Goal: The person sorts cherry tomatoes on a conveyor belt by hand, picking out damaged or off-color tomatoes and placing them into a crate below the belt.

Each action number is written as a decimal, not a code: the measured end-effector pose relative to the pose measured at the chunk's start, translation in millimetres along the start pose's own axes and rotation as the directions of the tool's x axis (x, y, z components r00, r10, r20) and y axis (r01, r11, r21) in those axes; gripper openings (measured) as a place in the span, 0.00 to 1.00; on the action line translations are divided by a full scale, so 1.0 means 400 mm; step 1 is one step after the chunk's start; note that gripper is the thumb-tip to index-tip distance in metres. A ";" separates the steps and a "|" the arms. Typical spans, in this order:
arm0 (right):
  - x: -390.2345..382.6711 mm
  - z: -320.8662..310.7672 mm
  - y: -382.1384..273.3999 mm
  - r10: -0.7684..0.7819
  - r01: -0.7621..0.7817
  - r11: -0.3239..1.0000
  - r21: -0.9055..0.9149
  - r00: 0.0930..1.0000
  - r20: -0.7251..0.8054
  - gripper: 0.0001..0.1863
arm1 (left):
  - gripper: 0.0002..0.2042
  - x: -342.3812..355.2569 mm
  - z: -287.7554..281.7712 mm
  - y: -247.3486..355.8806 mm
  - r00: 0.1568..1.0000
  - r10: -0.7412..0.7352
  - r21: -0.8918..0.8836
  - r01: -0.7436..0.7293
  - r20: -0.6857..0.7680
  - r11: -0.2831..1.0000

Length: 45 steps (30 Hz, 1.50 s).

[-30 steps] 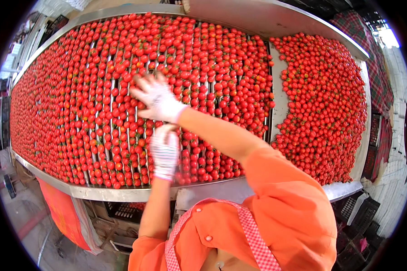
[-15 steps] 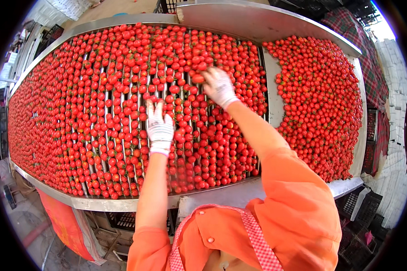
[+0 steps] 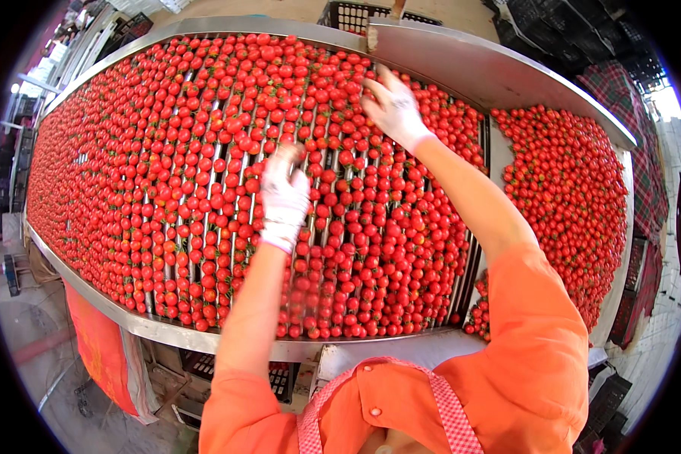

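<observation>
A wide metal roller table (image 3: 204,333) carries a dense layer of small red tomatoes (image 3: 166,174) lying in rows between its bars. My left hand (image 3: 282,195), in a white glove, hangs over the middle of the table, its fingers curled down among the tomatoes; whether it grips one is hidden. My right hand (image 3: 393,110), also gloved in white, reaches to the far side with fingers spread flat on the tomatoes near the steel guard (image 3: 492,72). Orange sleeves cover my upper arms.
A second bed of tomatoes (image 3: 567,197) lies to the right behind a metal divider (image 3: 499,151). Dark plastic crates (image 3: 356,11) stand beyond the far rim and at the right. An orange cloth (image 3: 98,348) hangs below the near edge.
My right hand has swept from the table's middle to its far right side. My left hand has moved up from the near edge toward the middle.
</observation>
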State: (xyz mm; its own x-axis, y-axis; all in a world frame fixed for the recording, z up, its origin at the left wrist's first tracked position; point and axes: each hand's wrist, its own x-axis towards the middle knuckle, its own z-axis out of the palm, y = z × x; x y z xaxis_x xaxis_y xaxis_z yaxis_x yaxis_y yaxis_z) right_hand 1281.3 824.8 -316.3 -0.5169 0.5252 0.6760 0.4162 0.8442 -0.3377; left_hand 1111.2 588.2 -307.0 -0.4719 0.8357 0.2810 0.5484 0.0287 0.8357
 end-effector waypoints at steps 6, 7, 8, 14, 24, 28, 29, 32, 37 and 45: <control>0.389 0.266 -0.163 0.062 -0.021 0.993 -0.112 0.925 0.375 0.34 | 0.28 0.316 -0.154 -0.069 0.977 0.209 0.407 -0.171 -0.049 0.897; 0.436 0.281 -0.165 0.059 -0.010 0.992 -0.129 0.921 0.384 0.34 | 0.30 0.354 -0.151 -0.067 0.971 0.237 0.460 -0.204 -0.014 0.864; 0.464 0.301 -0.166 0.064 -0.006 0.990 -0.143 0.912 0.405 0.34 | 0.30 0.379 -0.130 -0.075 0.980 0.201 0.456 -0.175 -0.009 0.872; 0.369 0.379 -0.108 -0.115 0.145 0.984 -0.100 0.958 0.262 0.26 | 0.27 0.319 0.029 -0.089 0.968 0.222 0.785 -0.225 0.114 0.577; 0.033 0.099 0.051 -0.145 0.116 0.986 0.117 0.951 0.273 0.16 | 0.26 0.073 0.385 0.113 0.922 -0.184 0.735 -0.140 0.342 0.663; -0.128 -0.007 0.248 0.044 -0.048 0.999 0.009 0.971 0.236 0.17 | 0.27 0.020 0.534 0.134 0.911 -0.134 0.559 -0.119 0.390 0.821; -0.169 -0.041 0.288 0.080 -0.070 0.996 -0.050 0.965 0.250 0.17 | 0.28 0.013 0.556 0.175 0.881 -0.175 0.562 -0.117 0.439 0.819; -0.306 -0.137 0.412 0.181 -0.115 0.967 -0.225 0.937 0.300 0.17 | 0.30 -0.053 0.644 0.226 0.828 -0.250 0.548 -0.082 0.502 0.832; -0.508 -0.329 0.599 0.416 -0.169 0.783 -0.598 0.858 0.302 0.22 | 0.31 -0.156 0.733 0.312 0.591 -0.252 0.393 -0.122 0.766 0.911; -0.608 -0.382 0.328 0.475 -0.458 0.782 -0.423 0.877 -0.073 0.20 | 0.30 -0.252 0.523 0.316 0.860 0.251 -0.201 -0.177 0.445 0.963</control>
State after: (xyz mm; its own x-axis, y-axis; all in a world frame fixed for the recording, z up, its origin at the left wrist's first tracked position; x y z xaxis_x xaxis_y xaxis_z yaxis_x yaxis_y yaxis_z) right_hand 1575.9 791.4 -425.0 -0.2015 0.8537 0.4802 0.8787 0.3742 -0.2965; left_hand 1372.6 622.2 -328.3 0.0391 0.9698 0.2409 0.4731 -0.2304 0.8503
